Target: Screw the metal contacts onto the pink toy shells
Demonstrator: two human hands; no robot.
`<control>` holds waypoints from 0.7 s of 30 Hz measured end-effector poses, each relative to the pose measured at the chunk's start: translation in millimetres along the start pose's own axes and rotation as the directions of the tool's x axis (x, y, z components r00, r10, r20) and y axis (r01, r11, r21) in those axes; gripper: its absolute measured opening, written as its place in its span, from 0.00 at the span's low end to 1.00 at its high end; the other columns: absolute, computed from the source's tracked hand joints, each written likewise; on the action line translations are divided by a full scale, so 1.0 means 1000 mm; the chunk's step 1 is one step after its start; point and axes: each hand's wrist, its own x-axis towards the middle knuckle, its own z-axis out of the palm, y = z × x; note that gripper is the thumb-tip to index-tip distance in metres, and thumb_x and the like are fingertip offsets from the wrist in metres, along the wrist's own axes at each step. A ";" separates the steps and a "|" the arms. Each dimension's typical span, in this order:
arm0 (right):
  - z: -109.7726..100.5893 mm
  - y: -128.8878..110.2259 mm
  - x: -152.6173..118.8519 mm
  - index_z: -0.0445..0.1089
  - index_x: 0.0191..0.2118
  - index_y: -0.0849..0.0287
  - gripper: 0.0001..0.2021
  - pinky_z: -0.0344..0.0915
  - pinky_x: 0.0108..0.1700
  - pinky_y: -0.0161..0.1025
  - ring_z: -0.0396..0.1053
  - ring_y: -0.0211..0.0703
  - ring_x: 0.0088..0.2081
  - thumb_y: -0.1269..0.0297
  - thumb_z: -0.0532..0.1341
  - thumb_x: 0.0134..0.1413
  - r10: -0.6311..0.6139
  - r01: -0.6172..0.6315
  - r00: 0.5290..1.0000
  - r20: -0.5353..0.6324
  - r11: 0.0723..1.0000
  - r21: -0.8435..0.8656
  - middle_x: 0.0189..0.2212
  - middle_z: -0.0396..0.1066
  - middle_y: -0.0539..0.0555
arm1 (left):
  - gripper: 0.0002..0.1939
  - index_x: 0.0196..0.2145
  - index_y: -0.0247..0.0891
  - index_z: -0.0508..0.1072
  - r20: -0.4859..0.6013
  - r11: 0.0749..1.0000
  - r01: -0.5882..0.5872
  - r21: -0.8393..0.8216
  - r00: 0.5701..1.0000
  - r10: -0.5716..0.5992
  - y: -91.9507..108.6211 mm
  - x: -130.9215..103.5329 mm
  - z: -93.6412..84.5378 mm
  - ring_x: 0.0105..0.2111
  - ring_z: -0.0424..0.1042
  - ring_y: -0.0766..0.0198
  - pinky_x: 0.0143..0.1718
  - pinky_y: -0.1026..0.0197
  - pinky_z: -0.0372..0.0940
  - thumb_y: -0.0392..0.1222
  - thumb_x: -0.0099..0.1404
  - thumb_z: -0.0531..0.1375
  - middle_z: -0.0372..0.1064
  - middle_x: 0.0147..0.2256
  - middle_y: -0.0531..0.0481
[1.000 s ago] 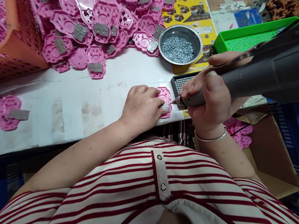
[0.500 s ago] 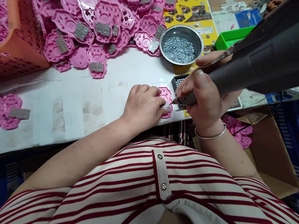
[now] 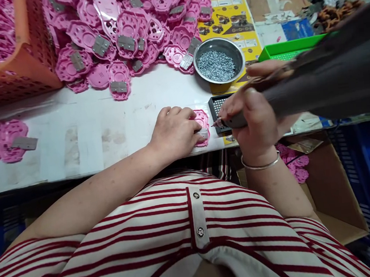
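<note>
My left hand rests on the table with bent fingers and holds down a pink plastic part by its left side. A grey metal plate lies on the part's lower half, partly hidden by my fingertips. My right hand is closed around a dark electric screwdriver. The screwdriver's thin bit points left, just off the part's right edge. Whether the bit carries a screw is too small to tell. Behind my right fingers lies a black perforated tray, partly covered.
A metal bowl of small screws stands behind the tray. Many pink parts are heaped at the back. An orange basket sits back left, a green tray at right. More pink parts lie far left. Below right is a cardboard box.
The screwdriver's bit has drawn back from the metal plate to the right, off the pink part. My left hand stays on the part. The camera view has shifted slightly.
</note>
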 end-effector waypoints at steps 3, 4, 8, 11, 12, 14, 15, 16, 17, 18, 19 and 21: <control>-0.010 -0.015 0.008 0.72 0.44 0.50 0.11 0.58 0.18 0.31 0.57 0.29 0.17 0.53 0.63 0.58 -0.184 0.197 0.965 -0.186 0.979 0.054 0.23 0.60 0.45 | 0.09 0.39 0.44 0.82 0.007 1.000 0.001 0.008 1.000 -0.001 0.000 -0.001 0.000 0.49 0.68 0.48 0.51 0.46 0.58 0.48 0.64 0.65 0.73 0.49 0.47; -0.014 -0.018 0.010 0.73 0.42 0.51 0.09 0.58 0.18 0.30 0.58 0.28 0.17 0.55 0.63 0.58 -0.206 0.221 0.953 -0.221 0.974 0.048 0.23 0.59 0.45 | 0.09 0.39 0.45 0.82 0.006 1.000 -0.001 0.010 1.000 0.001 0.000 -0.002 0.000 0.49 0.68 0.48 0.51 0.46 0.58 0.48 0.64 0.65 0.73 0.49 0.47; -0.028 -0.015 0.011 0.73 0.41 0.52 0.08 0.61 0.20 0.30 0.59 0.29 0.17 0.57 0.65 0.58 -0.228 0.241 0.932 -0.283 0.970 0.012 0.20 0.56 0.44 | 0.08 0.39 0.46 0.82 -0.001 1.000 -0.007 0.020 1.000 0.007 0.000 -0.004 0.001 0.48 0.68 0.50 0.50 0.48 0.58 0.48 0.65 0.64 0.74 0.49 0.48; -0.034 -0.004 0.007 0.72 0.43 0.52 0.12 0.60 0.19 0.31 0.59 0.29 0.17 0.53 0.65 0.58 -0.215 0.213 0.935 -0.282 0.976 -0.039 0.22 0.57 0.45 | 0.08 0.39 0.47 0.82 -0.005 1.000 -0.015 0.023 1.000 0.015 -0.001 -0.004 0.002 0.47 0.68 0.50 0.50 0.48 0.59 0.49 0.65 0.64 0.74 0.48 0.49; -0.035 -0.001 0.005 0.71 0.42 0.52 0.13 0.60 0.18 0.31 0.59 0.29 0.17 0.51 0.65 0.57 -0.208 0.199 0.935 -0.288 0.978 -0.060 0.23 0.58 0.45 | 0.09 0.39 0.47 0.82 -0.007 1.000 -0.017 0.022 1.000 0.017 -0.001 -0.004 0.002 0.47 0.69 0.50 0.49 0.47 0.59 0.49 0.65 0.64 0.74 0.48 0.49; -0.037 0.003 0.004 0.69 0.42 0.52 0.15 0.59 0.18 0.31 0.58 0.28 0.17 0.48 0.65 0.56 -0.198 0.176 0.935 -0.295 0.979 -0.098 0.27 0.60 0.46 | 0.09 0.39 0.47 0.82 -0.012 1.000 -0.019 0.024 1.000 0.019 -0.001 -0.004 0.002 0.47 0.69 0.50 0.49 0.47 0.60 0.49 0.65 0.64 0.74 0.48 0.49; -0.038 0.004 0.003 0.69 0.42 0.52 0.16 0.59 0.18 0.31 0.57 0.28 0.17 0.47 0.65 0.56 -0.197 0.173 0.937 -0.288 0.979 -0.107 0.28 0.61 0.47 | 0.09 0.40 0.47 0.82 -0.012 0.999 -0.019 0.027 1.000 0.019 -0.001 -0.004 0.002 0.47 0.70 0.49 0.49 0.47 0.60 0.50 0.65 0.64 0.74 0.48 0.48; -0.039 0.004 0.003 0.68 0.42 0.53 0.16 0.58 0.18 0.31 0.57 0.27 0.17 0.47 0.64 0.56 -0.202 0.177 0.938 -0.282 0.978 -0.111 0.28 0.61 0.47 | 0.09 0.40 0.46 0.82 -0.010 0.999 -0.019 0.029 1.000 0.020 -0.001 -0.004 0.002 0.47 0.70 0.49 0.49 0.46 0.60 0.50 0.65 0.64 0.74 0.49 0.48; -0.040 0.004 0.002 0.68 0.42 0.53 0.16 0.58 0.18 0.31 0.57 0.28 0.17 0.48 0.64 0.56 -0.202 0.179 0.943 -0.266 0.978 -0.108 0.27 0.61 0.47 | 0.10 0.40 0.46 0.82 -0.007 0.999 -0.020 0.030 1.000 0.020 0.000 -0.004 0.002 0.47 0.70 0.48 0.48 0.46 0.60 0.49 0.65 0.64 0.74 0.49 0.48; -0.041 0.004 0.002 0.68 0.42 0.53 0.15 0.59 0.19 0.32 0.57 0.28 0.17 0.49 0.65 0.56 -0.195 0.175 0.948 -0.251 0.980 -0.100 0.27 0.62 0.47 | 0.10 0.40 0.45 0.82 -0.003 0.999 -0.020 0.031 1.000 0.020 0.000 -0.004 0.001 0.47 0.71 0.48 0.48 0.46 0.61 0.49 0.65 0.64 0.74 0.49 0.48; -0.041 0.004 0.002 0.68 0.42 0.54 0.15 0.60 0.19 0.33 0.58 0.29 0.17 0.50 0.65 0.57 -0.185 0.169 0.954 -0.237 0.982 -0.086 0.26 0.62 0.47 | 0.10 0.40 0.45 0.82 0.000 0.999 -0.020 0.032 1.000 0.020 0.000 -0.004 0.001 0.47 0.71 0.48 0.48 0.46 0.61 0.49 0.65 0.64 0.74 0.49 0.48; -0.042 0.005 0.001 0.69 0.42 0.54 0.13 0.61 0.20 0.34 0.59 0.30 0.18 0.52 0.65 0.57 -0.170 0.161 0.958 -0.232 0.985 -0.060 0.26 0.62 0.48 | 0.10 0.40 0.45 0.82 0.002 0.999 -0.021 0.030 1.000 0.021 0.000 -0.004 0.001 0.47 0.71 0.48 0.48 0.46 0.61 0.49 0.65 0.64 0.74 0.49 0.48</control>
